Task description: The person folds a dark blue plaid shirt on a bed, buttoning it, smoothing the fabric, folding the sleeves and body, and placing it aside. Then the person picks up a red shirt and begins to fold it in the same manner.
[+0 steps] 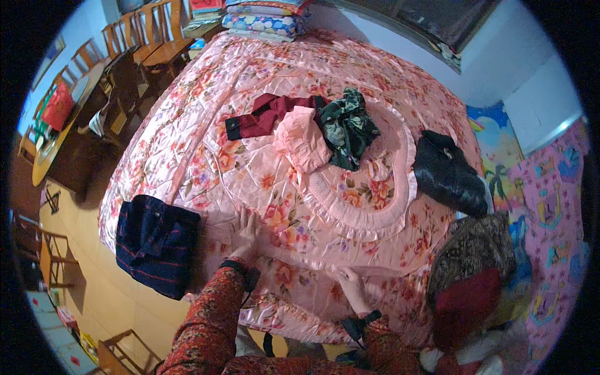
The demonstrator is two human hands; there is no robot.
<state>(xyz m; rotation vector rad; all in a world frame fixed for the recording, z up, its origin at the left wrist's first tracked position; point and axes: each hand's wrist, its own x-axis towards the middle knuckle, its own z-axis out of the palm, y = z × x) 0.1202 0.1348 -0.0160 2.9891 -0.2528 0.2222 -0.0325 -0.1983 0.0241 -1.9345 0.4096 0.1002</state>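
A pink floral quilted bedspread (262, 185) with a ruffled, padded oval trim covers the bed before me. My left hand (248, 234) lies on it with fingers extended, just right of a folded navy checked garment (157, 243). Lower right, my right hand (350, 283) touches the bedspread near a pink trim band, its fingers partly curled; whether they pinch the cloth cannot be told. Farther up lie a dark red garment with a black cuff (269, 112), a crumpled pink cloth (304, 140) and a dark green patterned garment (349, 131).
A black garment (447, 171) rests at the bed's right side, above a mottled grey-brown cloth (473, 253) and a dark red cloth (468, 304). Folded bedding (262, 23) is stacked at the far end. Wooden chairs (164, 49) and a long table (70, 122) stand left.
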